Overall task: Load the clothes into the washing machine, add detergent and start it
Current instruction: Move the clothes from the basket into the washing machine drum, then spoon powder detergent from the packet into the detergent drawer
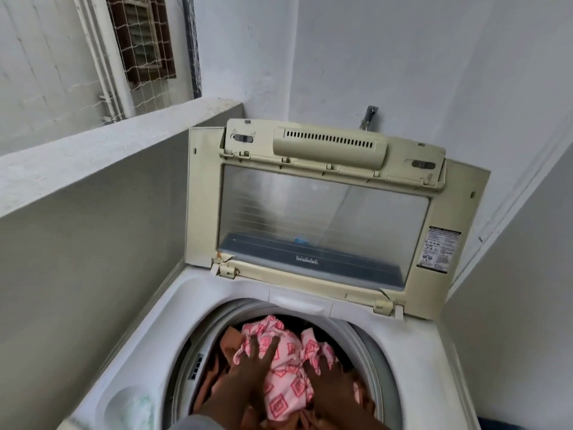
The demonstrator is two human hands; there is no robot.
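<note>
A white top-loading washing machine (412,352) fills the lower half of the view, its yellowed lid (325,212) standing open against the back wall. Inside the drum lies a pink-and-white patterned cloth (288,386) on top of orange-brown clothes (231,341). My left hand (251,364) presses flat on the patterned cloth at its left side, fingers spread. My right hand (328,373) presses on its right side, fingers straight. Both forearms reach into the drum from the bottom edge.
A grey concrete ledge (93,156) and low wall run close along the machine's left. A tap (370,114) sticks out of the wall behind the lid. White walls close in at the right. A recessed tray (130,408) sits in the machine's front left corner.
</note>
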